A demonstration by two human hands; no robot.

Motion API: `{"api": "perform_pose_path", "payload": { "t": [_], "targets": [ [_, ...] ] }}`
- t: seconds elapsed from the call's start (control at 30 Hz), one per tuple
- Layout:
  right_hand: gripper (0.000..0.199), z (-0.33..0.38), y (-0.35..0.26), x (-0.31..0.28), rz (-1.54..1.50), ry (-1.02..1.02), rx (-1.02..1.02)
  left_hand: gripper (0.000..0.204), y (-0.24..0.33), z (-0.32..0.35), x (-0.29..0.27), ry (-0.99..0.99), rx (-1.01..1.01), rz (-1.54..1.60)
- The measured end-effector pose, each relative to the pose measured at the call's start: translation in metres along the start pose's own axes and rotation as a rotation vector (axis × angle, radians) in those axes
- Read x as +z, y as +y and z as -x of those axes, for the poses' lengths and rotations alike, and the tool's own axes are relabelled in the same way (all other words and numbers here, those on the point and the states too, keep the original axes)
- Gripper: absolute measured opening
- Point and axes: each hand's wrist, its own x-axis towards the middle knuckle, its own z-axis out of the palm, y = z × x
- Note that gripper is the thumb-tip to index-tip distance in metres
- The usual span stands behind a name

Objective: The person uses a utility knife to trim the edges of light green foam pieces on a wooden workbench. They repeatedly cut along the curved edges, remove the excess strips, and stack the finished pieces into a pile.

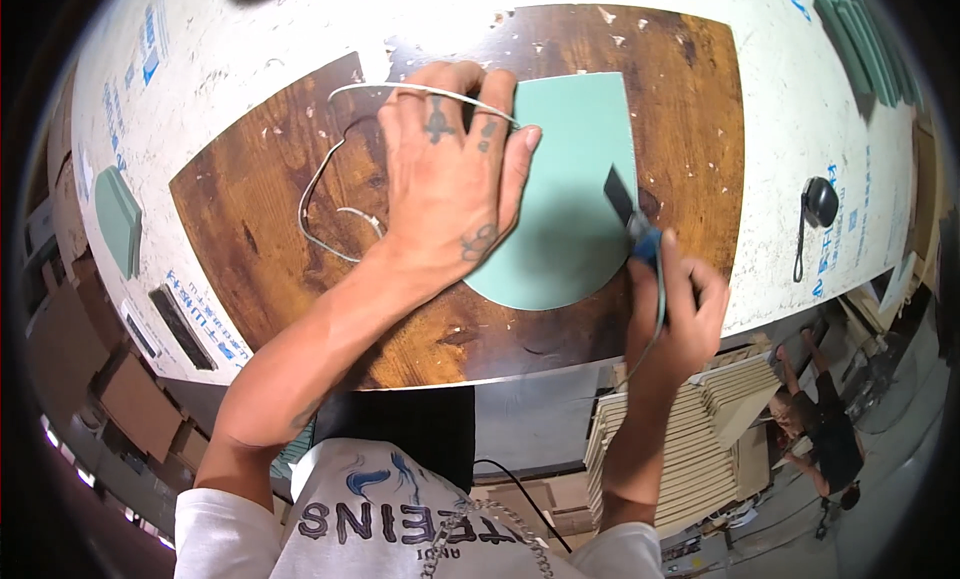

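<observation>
A mint-green panel (575, 139), straight at the far end and rounded at the near end, lies on a brown wood-grain board (680, 89). My left hand (445, 164) holds down its left side, fingers bent with their tips hidden and thumb stretched onto the panel. At its right edge, my right hand (680, 299) is closed round a knife with a blue handle (648, 247); the broad dark blade (617, 191) points away over the panel. A thin grey strip (658, 304) hangs beside my right fingers. Another thin pale strip (305, 204) loops around my left hand.
A white table (780, 99) lies under the board. Stacked green panels (865, 44) are at far right, more green pieces (118, 219) at left. A black round object with a strap (821, 201) sits right, a dark bar (182, 327) near left. Another person (830, 434) is beyond stacked boards (690, 419).
</observation>
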Motion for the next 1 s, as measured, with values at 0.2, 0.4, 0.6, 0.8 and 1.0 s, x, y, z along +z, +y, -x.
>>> {"api": "perform_pose_path", "payload": {
  "t": [0.2, 0.4, 0.6, 0.8, 1.0],
  "targets": [
    [0.029, -0.137, -0.01, 0.025, -0.146, -0.015, -0.122, 0.045, 0.0, 0.003, 0.002, -0.001, 0.005, 0.003],
    [0.059, -0.131, -0.001, -0.022, -0.359, -0.325, 0.321, 0.047, -0.003, 0.003, 0.002, 0.1, 0.017, 0.056],
    [0.065, -0.115, 0.002, -0.062, -0.195, -0.473, 0.465, 0.055, -0.018, 0.001, -0.015, -0.046, 0.068, 0.404],
    [0.061, -0.007, -0.02, -0.03, -0.326, -0.178, 0.656, 0.043, -0.026, 0.005, -0.098, -0.349, -0.479, 0.961],
    [0.053, 0.076, -0.062, -0.014, -0.468, 0.0, 0.818, 0.032, 0.027, 0.048, -0.137, -0.274, 0.152, 0.19]
  ]
}}
